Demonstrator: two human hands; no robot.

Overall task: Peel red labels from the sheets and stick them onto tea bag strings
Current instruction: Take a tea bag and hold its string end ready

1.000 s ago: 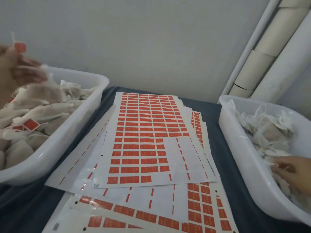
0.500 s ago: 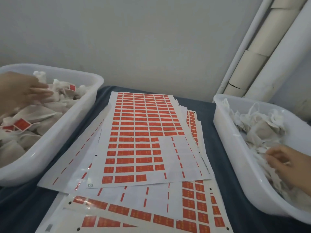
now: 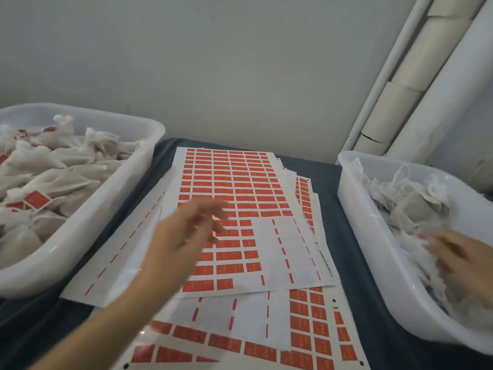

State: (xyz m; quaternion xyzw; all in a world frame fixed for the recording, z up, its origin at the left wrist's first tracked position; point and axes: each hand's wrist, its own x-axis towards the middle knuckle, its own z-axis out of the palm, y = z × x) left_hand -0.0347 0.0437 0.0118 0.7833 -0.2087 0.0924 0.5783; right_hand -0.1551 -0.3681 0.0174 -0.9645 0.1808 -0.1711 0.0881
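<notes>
Roughly midway: left bin [image 3: 128, 166] holds tagged bags [image 3: 53, 180], right bin [image 3: 373, 236] untagged ones. My left hand [image 3: 184, 231] hovers open over the top sheet [image 3: 282, 252], partly stripped. My right hand [image 3: 461, 255] digs among bags; grip unclear.

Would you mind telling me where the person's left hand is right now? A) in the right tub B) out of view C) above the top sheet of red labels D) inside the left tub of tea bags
C: the left hand hovers with fingers spread over the top label sheet, while the right hand is in the right tub.
</notes>
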